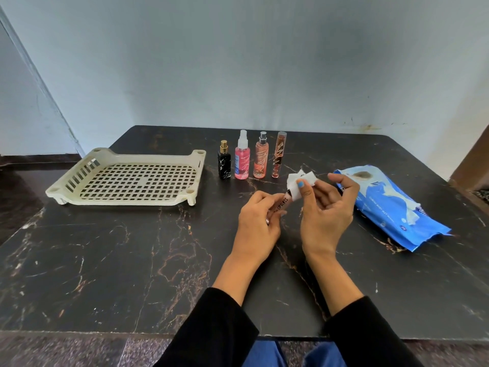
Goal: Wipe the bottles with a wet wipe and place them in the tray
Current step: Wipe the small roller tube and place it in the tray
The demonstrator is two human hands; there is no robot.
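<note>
Presently the left hand (pixel 258 215) grips a lip gloss tube (pixel 281 203) while the right hand (pixel 325 205) pinches the wet wipe (pixel 300 185) round its cap. Wiping is under way; next, likely, placement in the tray (pixel 127 197), still without bottles.

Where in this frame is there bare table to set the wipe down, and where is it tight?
Free: the table near its front edge, left of the left hand; also the strip between tray and black bottle. Crowded: the bottle row, and between the right hand and the wipes pack.
</note>
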